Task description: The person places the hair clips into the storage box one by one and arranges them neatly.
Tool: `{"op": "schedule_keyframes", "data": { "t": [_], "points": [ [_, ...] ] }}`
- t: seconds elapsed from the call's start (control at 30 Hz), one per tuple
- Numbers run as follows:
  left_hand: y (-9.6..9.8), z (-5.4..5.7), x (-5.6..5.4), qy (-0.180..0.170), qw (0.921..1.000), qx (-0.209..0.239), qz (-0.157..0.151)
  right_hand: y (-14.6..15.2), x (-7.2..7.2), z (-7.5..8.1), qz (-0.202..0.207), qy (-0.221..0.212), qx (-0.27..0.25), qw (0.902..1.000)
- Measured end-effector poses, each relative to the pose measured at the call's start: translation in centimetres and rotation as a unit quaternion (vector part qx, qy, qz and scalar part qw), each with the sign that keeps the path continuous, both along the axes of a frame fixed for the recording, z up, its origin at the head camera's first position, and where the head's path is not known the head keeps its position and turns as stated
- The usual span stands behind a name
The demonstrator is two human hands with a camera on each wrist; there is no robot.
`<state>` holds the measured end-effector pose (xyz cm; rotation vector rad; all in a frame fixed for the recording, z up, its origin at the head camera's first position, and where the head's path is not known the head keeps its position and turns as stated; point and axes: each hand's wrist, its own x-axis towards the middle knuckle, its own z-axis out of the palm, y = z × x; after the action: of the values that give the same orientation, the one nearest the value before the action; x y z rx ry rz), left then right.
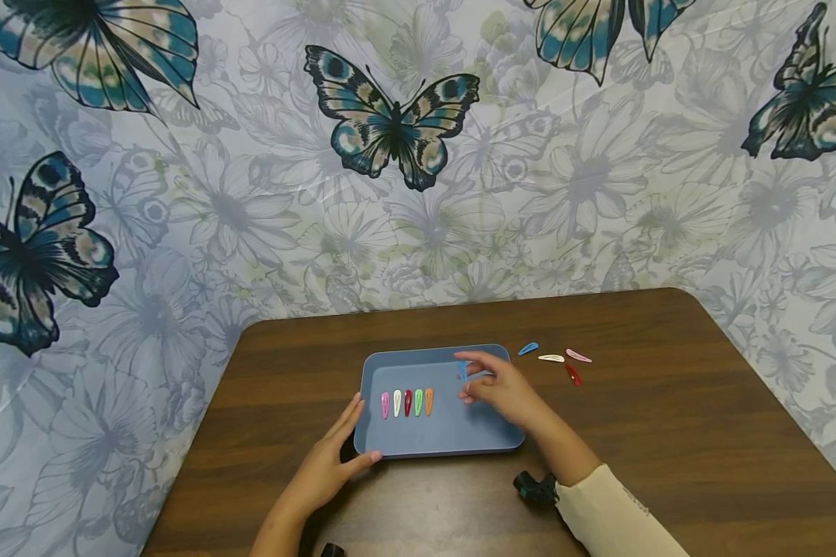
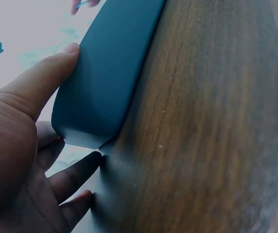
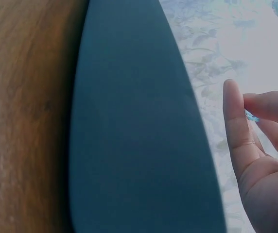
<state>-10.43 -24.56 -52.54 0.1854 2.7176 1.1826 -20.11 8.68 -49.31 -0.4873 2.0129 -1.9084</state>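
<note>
Over the right part of a blue-grey tray [image 1: 446, 442], my right hand [image 1: 505, 391] pinches a blue snap hair clip [image 1: 462, 370] between thumb and fingers. In the right wrist view only a sliver of that clip [image 3: 251, 116] shows between the fingertips. My left hand [image 1: 326, 464] rests against the tray's near left corner, thumb on the front wall and fingers loosely extended along the left side. Inside the tray stand hair clips in an upright row: pink [image 1: 385, 404], white [image 1: 397, 403], red [image 1: 408, 402], green [image 1: 419, 402] and orange [image 1: 429, 401].
Right of the tray, a blue clip [image 1: 528, 349], a white clip [image 1: 551, 358], a pink clip [image 1: 579, 356] and a red clip [image 1: 573, 374] lie loose on the brown wooden table [image 1: 669, 433]. Behind the table hangs a butterfly-patterned cloth [image 1: 404, 232].
</note>
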Motion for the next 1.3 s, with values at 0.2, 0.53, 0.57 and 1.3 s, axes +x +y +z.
{"op": "schedule_keyframes", "data": {
  "t": [0.2,0.53,0.57,1.3],
  "points": [
    [-0.1,0.0,0.0,-0.002,1.0000,0.000,-0.001,-0.3,0.0,0.0,0.017,0.012,0.013,0.9997],
    [-0.1,-0.1,-0.1,0.000,1.0000,0.002,-0.001,-0.7,0.0,-0.2,0.033,0.048,0.044,0.9973],
    [-0.1,-0.1,0.0,0.000,1.0000,0.002,-0.001,-0.7,0.0,-0.2,0.031,0.051,0.051,0.9969],
    [-0.1,-0.1,0.0,-0.001,1.0000,-0.001,-0.002,-2.3,-0.1,-1.3,-0.018,0.064,0.143,0.9875]
  ]
}}
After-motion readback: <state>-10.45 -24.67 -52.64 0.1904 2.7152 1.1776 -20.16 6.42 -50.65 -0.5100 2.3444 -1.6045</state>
